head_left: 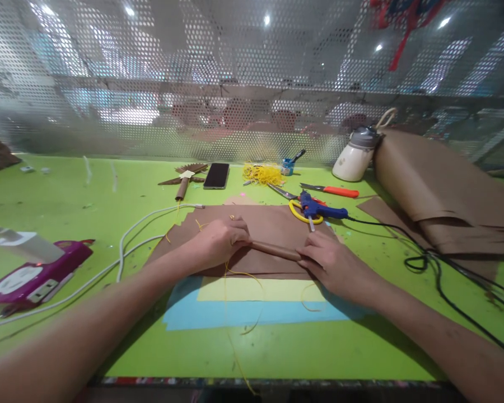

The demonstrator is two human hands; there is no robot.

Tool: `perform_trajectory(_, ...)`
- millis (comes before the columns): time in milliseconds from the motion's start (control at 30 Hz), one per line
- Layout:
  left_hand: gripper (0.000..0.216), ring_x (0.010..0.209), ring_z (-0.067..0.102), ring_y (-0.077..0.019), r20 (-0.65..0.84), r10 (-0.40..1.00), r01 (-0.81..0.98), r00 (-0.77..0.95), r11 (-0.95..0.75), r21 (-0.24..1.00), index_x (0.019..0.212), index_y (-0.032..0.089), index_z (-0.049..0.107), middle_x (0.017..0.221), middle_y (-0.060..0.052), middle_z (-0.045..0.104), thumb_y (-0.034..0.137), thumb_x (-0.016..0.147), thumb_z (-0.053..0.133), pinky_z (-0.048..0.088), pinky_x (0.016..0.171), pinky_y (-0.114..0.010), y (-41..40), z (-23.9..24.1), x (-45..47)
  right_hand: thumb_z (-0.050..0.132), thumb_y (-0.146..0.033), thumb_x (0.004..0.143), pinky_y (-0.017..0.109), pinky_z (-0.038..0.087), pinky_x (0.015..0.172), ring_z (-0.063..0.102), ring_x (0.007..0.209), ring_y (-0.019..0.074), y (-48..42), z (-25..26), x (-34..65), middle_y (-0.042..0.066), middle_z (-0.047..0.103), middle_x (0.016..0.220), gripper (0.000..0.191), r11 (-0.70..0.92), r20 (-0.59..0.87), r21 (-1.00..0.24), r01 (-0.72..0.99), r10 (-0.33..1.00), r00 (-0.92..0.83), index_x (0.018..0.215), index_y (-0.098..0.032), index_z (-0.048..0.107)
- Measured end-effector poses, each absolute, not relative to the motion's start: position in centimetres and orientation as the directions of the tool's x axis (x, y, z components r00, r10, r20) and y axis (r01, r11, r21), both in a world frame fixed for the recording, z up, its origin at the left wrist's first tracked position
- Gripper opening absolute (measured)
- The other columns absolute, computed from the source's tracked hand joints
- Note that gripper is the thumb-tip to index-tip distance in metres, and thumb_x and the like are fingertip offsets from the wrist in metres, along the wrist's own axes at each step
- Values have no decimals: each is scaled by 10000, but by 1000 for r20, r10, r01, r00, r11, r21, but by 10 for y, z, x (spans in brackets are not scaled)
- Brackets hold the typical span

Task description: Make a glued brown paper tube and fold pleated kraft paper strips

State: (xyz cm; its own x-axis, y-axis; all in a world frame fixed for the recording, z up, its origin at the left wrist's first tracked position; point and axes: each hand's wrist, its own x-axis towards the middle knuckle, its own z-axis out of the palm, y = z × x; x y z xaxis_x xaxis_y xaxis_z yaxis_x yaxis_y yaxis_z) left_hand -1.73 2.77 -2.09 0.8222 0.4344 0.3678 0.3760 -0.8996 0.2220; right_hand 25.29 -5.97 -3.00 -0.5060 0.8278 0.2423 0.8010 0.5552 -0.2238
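Note:
My left hand (219,242) and my right hand (331,260) are both closed on a thin roll of brown paper (274,250), one at each end. The roll lies across a flat brown paper sheet (269,224) on the green table. Under the near edge of that sheet lie a yellow sheet (260,290) and a light blue sheet (252,313). Yellow string (235,291) trails from my left hand over the sheets toward the table's near edge.
A blue glue gun (319,210) with a black cord (437,268), yellow scissors (303,212), orange-handled scissors (331,191), a phone (217,175), a yellow string bundle (262,174) and a finished brown paper piece (186,178) lie behind. A purple power strip (37,274) sits left, brown paper stack (441,190) right.

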Motion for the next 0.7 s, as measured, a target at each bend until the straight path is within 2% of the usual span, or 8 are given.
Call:
perform_trajectory(300, 270, 693, 581, -130, 336, 446, 403, 829, -895, 192, 730, 126, 697, 733, -64, 637, 146, 894, 483, 427, 636, -218, 25, -17, -15, 464, -188, 921, 366, 392, 694, 492, 788, 215, -62, -31, 253, 93, 539, 843, 216, 552, 263, -183, 814, 825, -501, 846, -108, 650)
perform_trajectory(700, 263, 678, 586, -135, 286, 506, 484, 814, -862, 147, 742, 134, 708, 745, -61, 645, 149, 886, 489, 437, 642, -226, 21, -14, -12, 466, -174, 917, 355, 412, 704, 489, 801, 217, -62, -30, 252, 99, 538, 857, 187, 549, 261, -216, 808, 830, -494, 893, -109, 640)
